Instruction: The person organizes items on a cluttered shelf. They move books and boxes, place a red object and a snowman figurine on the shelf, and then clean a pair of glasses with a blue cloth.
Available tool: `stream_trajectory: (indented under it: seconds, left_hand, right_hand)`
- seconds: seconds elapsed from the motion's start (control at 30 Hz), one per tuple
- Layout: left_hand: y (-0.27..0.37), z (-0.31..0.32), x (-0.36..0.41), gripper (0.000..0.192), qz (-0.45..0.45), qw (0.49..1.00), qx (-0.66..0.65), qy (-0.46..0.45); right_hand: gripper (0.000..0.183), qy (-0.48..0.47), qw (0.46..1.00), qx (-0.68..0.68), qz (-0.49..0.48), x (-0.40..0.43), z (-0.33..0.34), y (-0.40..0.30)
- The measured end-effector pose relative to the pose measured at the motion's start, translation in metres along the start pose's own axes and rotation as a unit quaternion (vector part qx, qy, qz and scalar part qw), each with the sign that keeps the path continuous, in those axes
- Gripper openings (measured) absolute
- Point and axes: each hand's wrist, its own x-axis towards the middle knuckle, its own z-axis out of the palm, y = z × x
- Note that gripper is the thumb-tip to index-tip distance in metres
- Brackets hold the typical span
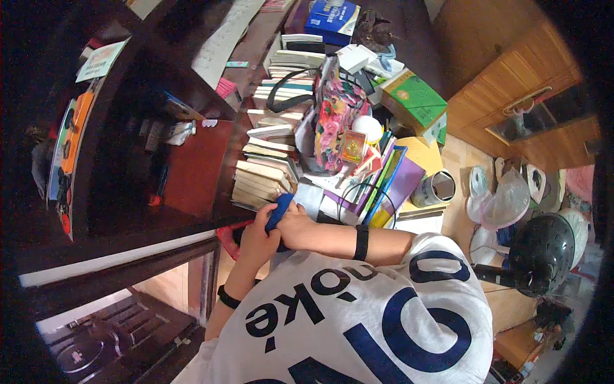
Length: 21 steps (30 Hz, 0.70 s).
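A folded dark blue cloth is held between my two hands, against the near end of a row of books. My left hand grips it from the left, thumb and fingers on its edge. My right hand closes on its right side, with some fingers hidden behind the cloth. Thick books with yellowed pages stand just beyond the fingers. Both wrists wear black bands.
A floral bag lies on the books, beside a green box, a blue box, colourful folders and a cylindrical container. Dark shelving stands left. A black helmet is at right, near wooden cabinet doors.
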Motion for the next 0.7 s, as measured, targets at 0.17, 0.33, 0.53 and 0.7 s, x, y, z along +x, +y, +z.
stream_trajectory:
  seconds: [0.17,0.33,0.53,0.7]
  left_hand:
    - [0.002,-0.001,0.002,0.042,-0.020,0.998,0.007,-0.058]
    - [-0.016,0.001,0.004,0.043,0.000,0.999,-0.044,-0.026]
    - [-0.041,-0.005,-0.007,0.048,-0.041,0.992,-0.105,0.054]
    - [-0.052,0.001,-0.011,0.050,-0.085,0.970,-0.227,0.015]
  right_hand:
    - [0.031,-0.146,0.989,0.015,0.000,-0.008,-0.024,0.004]
    - [0.027,-0.225,0.903,0.350,-0.105,-0.001,-0.016,0.069]
    - [0.017,0.317,0.524,0.690,0.385,-0.001,-0.009,0.185]
    - [0.016,0.395,0.570,0.575,0.434,0.018,0.015,0.254]
